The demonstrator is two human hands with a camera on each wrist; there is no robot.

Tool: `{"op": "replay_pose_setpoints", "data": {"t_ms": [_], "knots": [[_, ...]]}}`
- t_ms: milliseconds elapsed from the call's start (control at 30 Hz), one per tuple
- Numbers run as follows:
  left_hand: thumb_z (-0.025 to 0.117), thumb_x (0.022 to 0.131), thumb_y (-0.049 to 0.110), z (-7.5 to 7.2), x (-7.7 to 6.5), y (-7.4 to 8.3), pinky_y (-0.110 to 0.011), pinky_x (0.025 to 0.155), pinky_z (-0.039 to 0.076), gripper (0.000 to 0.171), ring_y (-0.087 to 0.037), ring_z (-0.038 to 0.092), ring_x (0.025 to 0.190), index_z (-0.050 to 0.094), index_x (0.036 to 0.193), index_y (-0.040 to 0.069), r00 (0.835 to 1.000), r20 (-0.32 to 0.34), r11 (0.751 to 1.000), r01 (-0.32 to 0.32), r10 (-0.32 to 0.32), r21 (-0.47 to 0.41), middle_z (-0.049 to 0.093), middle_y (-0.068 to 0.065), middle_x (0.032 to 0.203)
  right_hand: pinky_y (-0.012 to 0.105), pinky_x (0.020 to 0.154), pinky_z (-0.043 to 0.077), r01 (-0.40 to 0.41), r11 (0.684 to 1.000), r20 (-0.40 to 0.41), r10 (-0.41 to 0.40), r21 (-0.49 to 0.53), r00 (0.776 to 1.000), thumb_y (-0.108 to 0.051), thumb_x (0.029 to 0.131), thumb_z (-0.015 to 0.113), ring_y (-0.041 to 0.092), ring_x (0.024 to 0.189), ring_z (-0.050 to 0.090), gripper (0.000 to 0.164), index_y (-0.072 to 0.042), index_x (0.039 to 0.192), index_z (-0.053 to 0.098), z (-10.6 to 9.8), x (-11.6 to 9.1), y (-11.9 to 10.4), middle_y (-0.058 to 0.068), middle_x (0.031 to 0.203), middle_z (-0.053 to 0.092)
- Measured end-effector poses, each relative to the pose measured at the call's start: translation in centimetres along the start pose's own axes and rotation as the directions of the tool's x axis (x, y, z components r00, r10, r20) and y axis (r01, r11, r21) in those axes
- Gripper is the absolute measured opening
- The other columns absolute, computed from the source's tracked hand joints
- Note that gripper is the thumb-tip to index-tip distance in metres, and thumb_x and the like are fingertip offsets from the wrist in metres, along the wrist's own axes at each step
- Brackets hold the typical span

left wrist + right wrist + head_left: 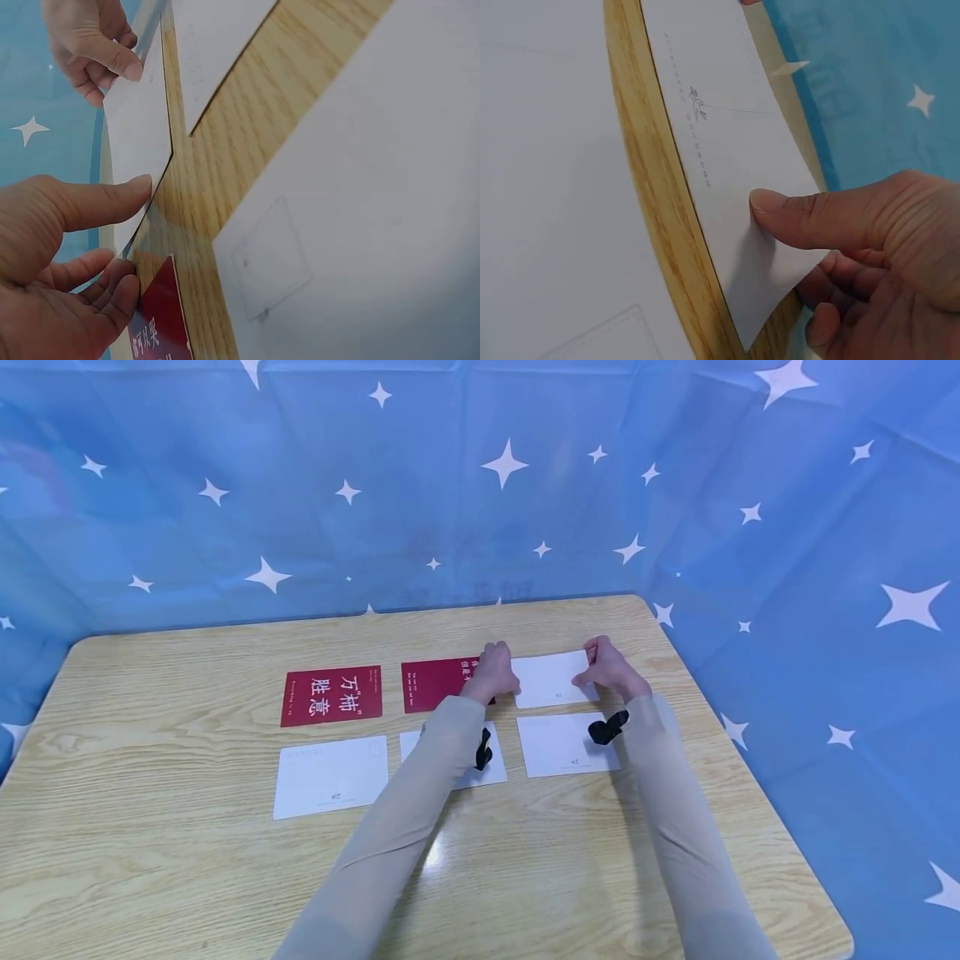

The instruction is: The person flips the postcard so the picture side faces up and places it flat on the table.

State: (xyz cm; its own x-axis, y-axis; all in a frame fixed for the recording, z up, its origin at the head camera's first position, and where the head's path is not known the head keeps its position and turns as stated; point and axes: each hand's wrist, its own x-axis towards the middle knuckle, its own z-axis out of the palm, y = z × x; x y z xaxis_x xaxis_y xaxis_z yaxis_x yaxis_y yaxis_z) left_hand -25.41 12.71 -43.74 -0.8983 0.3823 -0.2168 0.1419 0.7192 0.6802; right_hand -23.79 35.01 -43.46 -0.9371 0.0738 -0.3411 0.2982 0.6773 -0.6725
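Both hands hold a white postcard (pixel 553 680) at the back right of the table, one at each short side. My left hand (pixel 495 672) pinches its left edge, thumb on top and fingers below, as the left wrist view shows. At the opposite edge my right hand (pixel 877 247) grips the card between thumb and fingers; small print and a little drawing show on its face. A red postcard (pixel 438 685) with white lettering lies just left, partly covered by my left hand. Nearer me, another white postcard (pixel 566 747) lies below the held one.
On the wooden table (pixel 150 827), a second red postcard (pixel 332 697) lies at the back left, above a white postcard (pixel 330 777). My left sleeve partly hides the middle white postcard (pixel 483 772). A blue starry cloth (pixel 420 485) hangs behind and right of the table.
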Motion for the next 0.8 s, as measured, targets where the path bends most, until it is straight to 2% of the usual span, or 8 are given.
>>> {"op": "replay_pose_setpoints", "data": {"t_ms": [133, 233, 400, 467, 600, 733, 800], "knots": [[0.076, 0.075, 0.008, 0.1, 0.0, 0.0, -0.031, 0.075, 0.048, 0.061, -0.024, 0.046, 0.096, 0.041, 0.123, -0.004, 1.0, -0.006, 1.0, -0.003, 0.003, -0.022, 0.047, -0.016, 0.114, 0.038, 0.079, 0.035, 0.002, 0.998, -0.021, -0.004, -0.066, 1.0, -0.006, 0.081, 0.069, 0.029, 0.091, 0.039, 0.048, 0.004, 0.117, 0.039, 0.0, -0.2, 0.1, 0.015, 0.099, 0.04], [0.072, 0.076, 0.003, 0.2, 0.0, 0.0, -0.03, 0.071, 0.048, 0.069, -0.024, 0.049, 0.092, 0.033, 0.132, -0.006, 1.0, -0.012, 0.998, -0.011, 0.011, -0.069, 0.049, -0.017, 0.115, 0.038, 0.079, 0.036, 0.005, 0.994, -0.039, -0.009, -0.107, 0.999, -0.011, 0.083, 0.069, 0.03, 0.092, 0.042, 0.04, 0.005, 0.112, 0.045, -0.1, -0.4, 0.2, 0.017, 0.101, 0.046], [0.066, 0.078, -0.003, 0.5, -0.2, 0.0, -0.026, 0.058, 0.045, 0.084, -0.023, 0.053, 0.078, 0.013, 0.144, -0.007, 1.0, -0.01, 0.989, -0.021, 0.02, -0.149, 0.054, -0.02, 0.114, 0.036, 0.074, 0.036, 0.035, 0.994, -0.067, -0.042, -0.099, 0.997, -0.014, 0.084, 0.069, 0.029, 0.087, 0.043, 0.036, 0.003, 0.108, 0.048, -0.3, -0.8, 0.6, 0.016, 0.094, 0.048], [0.065, 0.079, -0.004, 0.6, -0.2, 0.0, -0.025, 0.054, 0.043, 0.083, -0.023, 0.054, 0.072, 0.013, 0.144, -0.005, 1.0, -0.017, 0.984, -0.017, 0.014, -0.18, 0.057, -0.019, 0.108, 0.034, 0.071, 0.035, 0.053, 0.995, -0.077, -0.06, -0.082, 0.995, -0.015, 0.085, 0.069, 0.027, 0.083, 0.043, 0.034, 0.003, 0.106, 0.05, -0.4, -1.0, 0.8, 0.013, 0.091, 0.048], [0.063, 0.08, -0.005, 0.8, -0.3, 0.0, -0.024, 0.05, 0.041, 0.065, -0.022, 0.053, 0.065, 0.027, 0.134, -0.002, 0.998, -0.059, 0.974, -0.032, 0.019, -0.225, 0.058, -0.015, 0.091, 0.032, 0.068, 0.034, 0.073, 0.997, -0.087, -0.074, -0.018, 0.993, -0.019, 0.086, 0.068, 0.025, 0.079, 0.042, 0.032, 0.002, 0.106, 0.054, -0.6, -1.3, 1.2, 0.012, 0.087, 0.048], [0.061, 0.08, -0.006, 0.6, -0.4, 0.2, -0.023, 0.052, 0.038, 0.031, -0.02, 0.047, 0.068, 0.044, 0.106, -0.002, 0.994, -0.094, 0.973, -0.073, 0.053, -0.22, 0.051, -0.01, 0.081, 0.031, 0.074, 0.037, 0.069, 0.997, -0.09, -0.067, 0.028, 0.994, -0.023, 0.089, 0.065, 0.025, 0.087, 0.046, 0.036, -0.001, 0.117, 0.057, -0.9, -1.7, 1.6, 0.013, 0.1, 0.055], [0.061, 0.08, -0.007, 0.5, -0.5, 0.2, -0.022, 0.053, 0.036, 0.018, -0.02, 0.045, 0.069, 0.048, 0.09, 0.0, 0.992, -0.106, 0.972, -0.088, 0.066, -0.22, 0.048, -0.009, 0.076, 0.031, 0.077, 0.039, 0.073, 0.997, -0.105, -0.069, 0.04, 0.992, -0.024, 0.091, 0.063, 0.025, 0.092, 0.047, 0.037, -0.002, 0.12, 0.057, -1.1, -1.9, 1.6, 0.014, 0.107, 0.057]]}}
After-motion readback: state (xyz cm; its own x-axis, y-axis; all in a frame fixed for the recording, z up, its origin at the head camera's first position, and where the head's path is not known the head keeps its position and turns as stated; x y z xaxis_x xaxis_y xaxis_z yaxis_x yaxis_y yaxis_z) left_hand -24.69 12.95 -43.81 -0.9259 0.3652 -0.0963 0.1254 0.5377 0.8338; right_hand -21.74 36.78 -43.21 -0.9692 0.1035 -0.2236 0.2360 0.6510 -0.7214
